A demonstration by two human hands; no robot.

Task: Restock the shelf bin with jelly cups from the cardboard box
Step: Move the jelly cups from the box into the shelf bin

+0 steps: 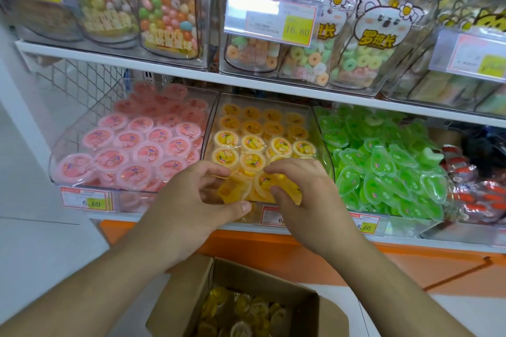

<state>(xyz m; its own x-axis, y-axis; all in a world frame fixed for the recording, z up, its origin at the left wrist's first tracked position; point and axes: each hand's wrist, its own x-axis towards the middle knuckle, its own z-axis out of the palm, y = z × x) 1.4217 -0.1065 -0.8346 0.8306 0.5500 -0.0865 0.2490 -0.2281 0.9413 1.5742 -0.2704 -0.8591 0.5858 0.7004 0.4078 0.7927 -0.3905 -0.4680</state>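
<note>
A clear shelf bin (216,115) in the middle of the lower shelf holds rows of yellow jelly cups (252,142). My left hand (197,197) and my right hand (301,191) are both at the bin's front edge. Between them sit a tipped yellow jelly cup (235,191) and another cup (267,182). My left fingers and thumb curl round the tipped cup; my right fingers curl over the other one. Below, an open cardboard box (273,287) holds several more yellow jelly cups (241,312).
A bin of pink jelly cups (131,145) stands to the left and a bin of green jelly cups (383,167) to the right. The upper shelf (175,72) carries clear candy bags close overhead. Price tags (90,200) hang on the shelf front.
</note>
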